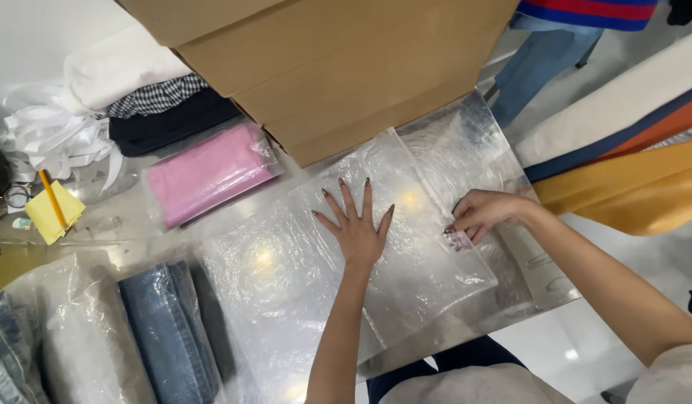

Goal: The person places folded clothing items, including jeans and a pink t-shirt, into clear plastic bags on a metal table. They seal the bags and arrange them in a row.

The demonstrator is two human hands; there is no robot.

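Observation:
My left hand (358, 227) lies flat with fingers spread on a large clear plastic bag (286, 262) that is spread over the shiny table (544, 278). At the bag's right edge, my right hand (480, 215) has its fingers curled and pinches the plastic there. A second clear bag (465, 146) lies farther back, partly under the first. Both bags look flat, with nothing inside that I can see.
Stacked cardboard boxes (338, 67) fill the back. A bagged pink garment (210, 173) lies to the left, beside folded dark, checked and white cloth (162, 108). Bagged jeans (170, 329) sit front left. A pencil on yellow notes (53, 209) is far left. A person in jeans (536, 63) stands behind.

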